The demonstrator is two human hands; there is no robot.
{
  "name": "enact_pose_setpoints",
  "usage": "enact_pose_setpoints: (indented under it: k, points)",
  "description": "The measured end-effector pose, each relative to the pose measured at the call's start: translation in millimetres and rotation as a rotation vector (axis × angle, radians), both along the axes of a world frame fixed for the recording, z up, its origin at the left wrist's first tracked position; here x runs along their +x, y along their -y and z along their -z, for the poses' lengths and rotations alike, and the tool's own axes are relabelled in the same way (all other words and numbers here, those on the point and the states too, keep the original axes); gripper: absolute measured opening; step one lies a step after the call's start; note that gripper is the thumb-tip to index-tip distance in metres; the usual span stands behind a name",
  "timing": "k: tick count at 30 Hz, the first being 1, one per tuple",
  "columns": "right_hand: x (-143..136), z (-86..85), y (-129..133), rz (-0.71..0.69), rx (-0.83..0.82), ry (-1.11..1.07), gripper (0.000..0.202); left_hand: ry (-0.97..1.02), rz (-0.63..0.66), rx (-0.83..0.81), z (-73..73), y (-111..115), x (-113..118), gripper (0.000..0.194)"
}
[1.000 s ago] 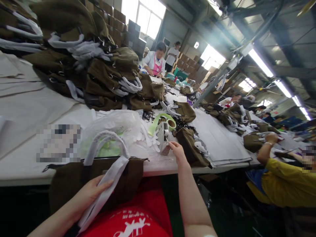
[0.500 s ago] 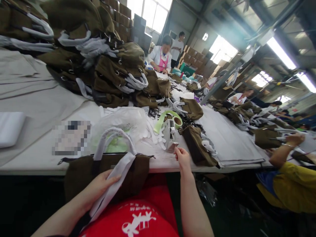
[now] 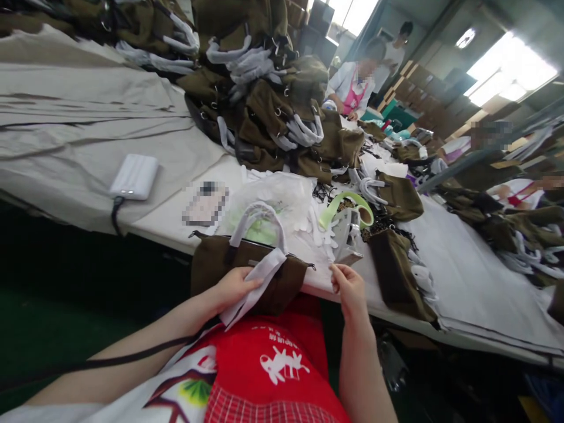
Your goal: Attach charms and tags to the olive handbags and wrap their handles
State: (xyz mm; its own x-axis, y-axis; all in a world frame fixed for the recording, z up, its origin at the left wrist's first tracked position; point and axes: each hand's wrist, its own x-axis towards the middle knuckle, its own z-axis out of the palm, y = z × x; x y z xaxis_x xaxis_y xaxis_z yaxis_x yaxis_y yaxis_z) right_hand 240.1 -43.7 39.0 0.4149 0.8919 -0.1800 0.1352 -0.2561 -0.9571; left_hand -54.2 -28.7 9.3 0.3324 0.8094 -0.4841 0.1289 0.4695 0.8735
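My left hand (image 3: 235, 289) is closed on a white wrapping strip (image 3: 258, 285), thumb on top, at the front of a dark olive handbag (image 3: 207, 261). The strip runs up to one of the bag's handles. Behind it, the other handle (image 3: 259, 210) stands in an arch, wrapped in white. The bag leans against the table's front edge. My right hand (image 3: 351, 289) is in a pinch just in front of a tape dispenser (image 3: 347, 238); whatever lies between its fingertips is too small to make out. A light green band (image 3: 365, 215) curls behind the dispenser.
Clear plastic (image 3: 282, 197) and white strips lie behind the bag. Another olive bag (image 3: 392, 270) lies on its side at right. A phone (image 3: 205, 202) and a white power bank (image 3: 134, 176) with a cable lie left. Bags (image 3: 264, 111) are piled behind; people work farther back.
The view has turned left, so the table and bags appear farther right and more of the left edge shows. My right hand has drawn slightly away from the dispenser. My left hand keeps its hold.
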Motion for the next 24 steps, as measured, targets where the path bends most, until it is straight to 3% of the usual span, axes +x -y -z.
enact_pose_setpoints:
  k: [5, 8, 14, 18, 20, 24]
  points:
    - [-89.7, 0.2, -3.1, -0.477, -0.184, -0.077, 0.031, -0.048, 0.029, 0.129, 3.3, 1.6, 0.4, 0.048]
    - [-115.1, 12.3, -9.2, -0.614, -0.257, 0.063, 0.028, -0.070, 0.039, 0.198, 7.1, 2.6, 0.8, 0.045]
    - [-118.2, 14.9, -17.4, -0.615, -0.244, 0.483, 0.038, -0.084, 0.055, 0.222, 11.3, 5.2, 1.6, 0.038]
    - [-115.8, 12.6, -17.4, -0.551, -0.248, 0.667, 0.053, 0.042, -0.021, 0.072, 5.1, 6.1, 1.1, 0.043]
    - [-115.6, 17.6, -15.4, -0.521, -0.252, 0.594, 0.058, 0.143, -0.045, -0.060, 0.5, 5.2, 0.5, 0.046]
    - [-112.5, 28.0, -7.4, -0.548, -0.286, -0.005, 0.050, 0.309, 0.001, -0.271, -3.4, 1.7, -3.5, 0.048]
